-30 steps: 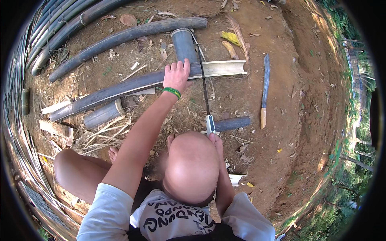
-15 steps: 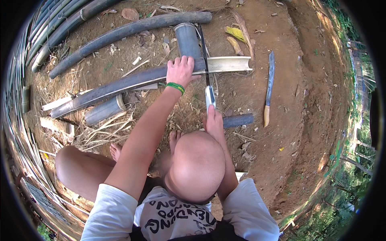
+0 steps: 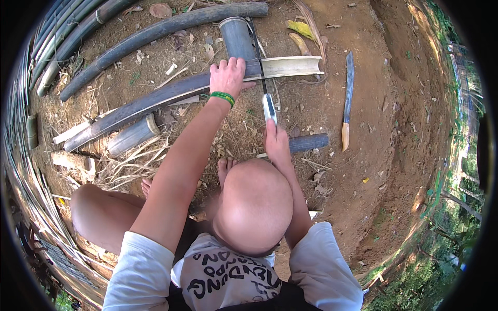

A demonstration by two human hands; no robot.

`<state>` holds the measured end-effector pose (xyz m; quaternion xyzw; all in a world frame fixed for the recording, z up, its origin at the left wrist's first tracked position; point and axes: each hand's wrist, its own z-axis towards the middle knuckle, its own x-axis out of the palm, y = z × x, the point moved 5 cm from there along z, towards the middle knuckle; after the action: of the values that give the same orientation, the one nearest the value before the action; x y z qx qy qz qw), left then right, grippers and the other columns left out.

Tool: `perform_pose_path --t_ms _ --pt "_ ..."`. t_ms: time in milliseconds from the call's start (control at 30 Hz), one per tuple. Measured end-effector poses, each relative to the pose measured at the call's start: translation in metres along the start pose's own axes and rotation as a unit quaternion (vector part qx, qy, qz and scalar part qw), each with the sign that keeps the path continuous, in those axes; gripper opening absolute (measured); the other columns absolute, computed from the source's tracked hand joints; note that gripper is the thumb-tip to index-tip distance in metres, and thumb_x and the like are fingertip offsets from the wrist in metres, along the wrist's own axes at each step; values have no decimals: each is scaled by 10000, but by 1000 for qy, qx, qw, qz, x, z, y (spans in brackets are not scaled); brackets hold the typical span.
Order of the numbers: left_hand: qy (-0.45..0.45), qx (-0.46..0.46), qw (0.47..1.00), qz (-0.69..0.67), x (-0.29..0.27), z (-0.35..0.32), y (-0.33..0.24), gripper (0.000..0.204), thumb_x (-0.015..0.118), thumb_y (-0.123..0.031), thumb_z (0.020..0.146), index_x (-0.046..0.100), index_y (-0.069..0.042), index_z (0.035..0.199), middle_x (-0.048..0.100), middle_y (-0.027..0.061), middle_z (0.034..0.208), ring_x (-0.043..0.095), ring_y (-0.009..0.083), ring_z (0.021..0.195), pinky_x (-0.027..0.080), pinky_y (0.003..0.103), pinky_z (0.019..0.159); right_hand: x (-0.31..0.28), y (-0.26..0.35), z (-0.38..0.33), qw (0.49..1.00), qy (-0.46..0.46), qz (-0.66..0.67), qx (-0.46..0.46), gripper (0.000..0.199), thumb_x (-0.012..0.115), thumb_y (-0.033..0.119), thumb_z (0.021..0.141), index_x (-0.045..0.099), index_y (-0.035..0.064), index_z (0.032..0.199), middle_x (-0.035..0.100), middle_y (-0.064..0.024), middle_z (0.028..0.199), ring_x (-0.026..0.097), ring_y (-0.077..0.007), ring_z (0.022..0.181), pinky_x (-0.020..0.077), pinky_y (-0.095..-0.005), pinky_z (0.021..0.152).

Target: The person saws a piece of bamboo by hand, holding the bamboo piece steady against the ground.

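Observation:
A long piece of split dark bamboo [image 3: 155,98] lies across the ground in front of me, propped near its right end on a short, thick bamboo section [image 3: 237,39]. My left hand [image 3: 227,78] presses down on it, fingers curled over its far edge and thumb toward the right. Just right of that hand, a handsaw [image 3: 268,110] crosses the bamboo, its thin dark blade pointing away from me. Closed around the saw's handle is my right hand [image 3: 278,142], beside my raised knee. Beyond the blade, the bamboo's right end [image 3: 295,66] shows its pale hollow inside.
A machete [image 3: 347,103] with a wooden handle lies on the dirt to the right. Short bamboo pieces [image 3: 134,137] [image 3: 308,143] rest nearer me. A curved bamboo pole [image 3: 155,40] and stacked poles [image 3: 72,41] lie at far left, with shavings [image 3: 137,168] about.
The whole view has shifted, so things on the ground sit higher in the picture. Both hands keep their holds, and the saw leans slightly more to the left at its far end.

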<state>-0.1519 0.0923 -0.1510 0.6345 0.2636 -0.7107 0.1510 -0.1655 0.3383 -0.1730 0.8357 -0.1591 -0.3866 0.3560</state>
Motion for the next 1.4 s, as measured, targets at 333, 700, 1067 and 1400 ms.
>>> perform_pose_path --t_ms 333,700,1067,1400 --pt "-11 21 999 -22 -2 -3 -17 701 843 -606 736 604 -126 1187 651 48 1088 660 268 1073 477 474 909 -6 8 23 996 -54 -45 -58 617 473 520 1093 638 -46 911 588 -199 695 620 -358 692 467 -488 656" --pt "-5 5 1000 -11 2 -3 -2 710 827 -638 731 601 -120 1162 663 62 1050 688 276 1023 502 474 865 -28 -45 -108 999 17 12 31 469 531 393 1071 652 -52 989 631 -211 736 657 -325 687 503 -469 672" --pt "27 6 1000 -13 0 4 4 695 812 -634 765 593 -109 1163 665 65 1064 684 284 1060 517 484 890 -15 -14 -46 1000 -4 -12 6 541 528 457 1076 665 -55 971 655 -257 754 676 -454 753 499 -521 708" --pt "15 17 1000 -13 -2 2 -8 713 816 -631 757 597 -107 1188 678 72 1090 682 295 1070 519 487 888 -1 23 24 998 -36 -59 -13 560 508 464 1077 677 -61 984 656 -285 772 661 -488 778 502 -528 747"
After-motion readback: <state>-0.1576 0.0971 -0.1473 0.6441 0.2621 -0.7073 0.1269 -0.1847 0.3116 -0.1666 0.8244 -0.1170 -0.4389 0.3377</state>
